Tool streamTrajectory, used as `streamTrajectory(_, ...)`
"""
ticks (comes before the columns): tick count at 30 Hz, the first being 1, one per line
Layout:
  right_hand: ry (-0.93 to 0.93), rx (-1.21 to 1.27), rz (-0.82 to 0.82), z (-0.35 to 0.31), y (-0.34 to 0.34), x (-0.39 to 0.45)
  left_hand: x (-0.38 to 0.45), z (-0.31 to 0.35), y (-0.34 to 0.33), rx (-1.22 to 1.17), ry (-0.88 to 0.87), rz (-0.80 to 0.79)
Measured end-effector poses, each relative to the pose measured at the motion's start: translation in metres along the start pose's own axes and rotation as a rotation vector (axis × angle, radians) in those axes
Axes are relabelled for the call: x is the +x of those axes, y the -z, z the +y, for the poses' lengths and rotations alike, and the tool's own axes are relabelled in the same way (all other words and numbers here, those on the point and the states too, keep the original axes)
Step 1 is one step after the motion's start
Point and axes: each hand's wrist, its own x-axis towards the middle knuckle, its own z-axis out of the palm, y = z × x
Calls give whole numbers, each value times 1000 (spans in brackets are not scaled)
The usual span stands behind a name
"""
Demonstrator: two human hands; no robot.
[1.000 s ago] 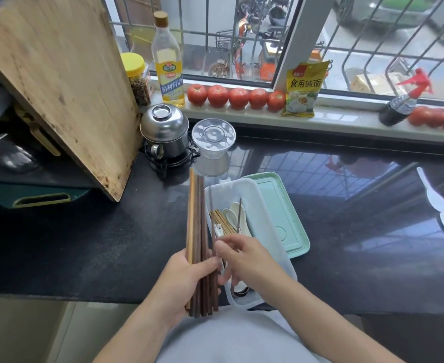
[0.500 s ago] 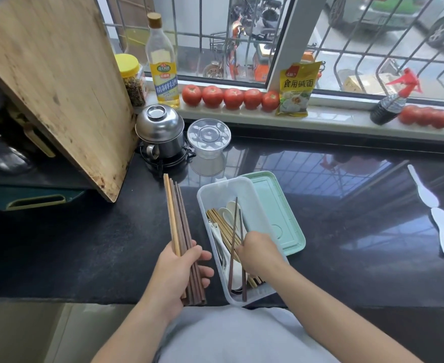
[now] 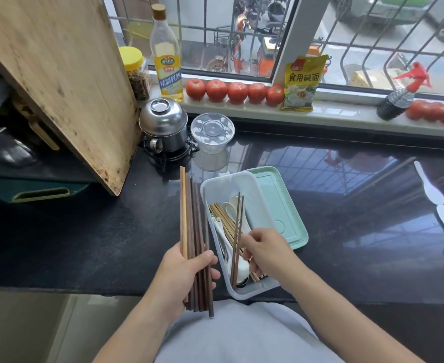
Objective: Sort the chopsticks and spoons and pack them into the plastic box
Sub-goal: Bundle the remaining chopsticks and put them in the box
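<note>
My left hand grips a bundle of dark and light wooden chopsticks, pointing away from me, just left of the clear plastic box. Inside the box lie light bamboo chopsticks and white spoons. My right hand is over the box's near half and pinches a pair of dark chopsticks, whose lower ends reach down into the box. A mint-green lid lies under the box's right side.
Two white spoons lie on the black counter at the far right. Behind the box stand a clear round container and a steel pot. A wooden cutting board leans at the left. Tomatoes line the sill.
My right hand went from beside the bundle into the box and now holds a pair of dark chopsticks raised in it. The left hand's bundle tilted and shifted slightly.
</note>
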Motion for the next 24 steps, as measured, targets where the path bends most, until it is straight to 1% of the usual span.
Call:
streamTrajectory(2, 47, 150, -136, -12, -5, -14, -2, 5, -6, 56, -18, -58)
streamTrajectory(3, 68, 226, -180, -16, -11, -16, -3, 7, -10, 67, -23, -95)
streamTrajectory(4, 81, 295, -191, -20, -16, -17, -4, 10, -13, 66, -19, -129)
streamTrajectory(6, 93, 374, -132, -24, -20, -14, -3, 12, -16, 50, 0, -166)
streamTrajectory(8, 93, 375, 28, -26, -12, -10, 0, 11, -15, 52, 8, -124)
streamTrajectory(9, 91, 314, 140, -24, -5, -4, 2, 9, -14, 52, 9, -78)
streamTrajectory(10, 87, 193, 250, -19, 2, 3, 4, 6, -11, 44, 14, -27)
streamTrajectory(11, 76, 33, 316, -14, 7, 10, 5, 3, -9, 29, 21, 16)
streamTrajectory(12, 56, -123, 324, -10, 9, 16, 7, 1, -6, 18, 26, 52)
streamTrajectory(15, 0, -469, 210, -4, -1, 31, 12, -3, -1, 33, 24, 102)
streamTrajectory(17, 15, -603, 142, -8, -10, 39, 14, -3, 0, 50, 14, 105)
streamTrajectory(20, 9, -675, 84, -16, -18, 47, 12, -1, -1, 44, -11, 93)
streamTrajectory(24, 2, -717, 59, -10, -18, 50, 7, 4, -3, 14, -4, 57)
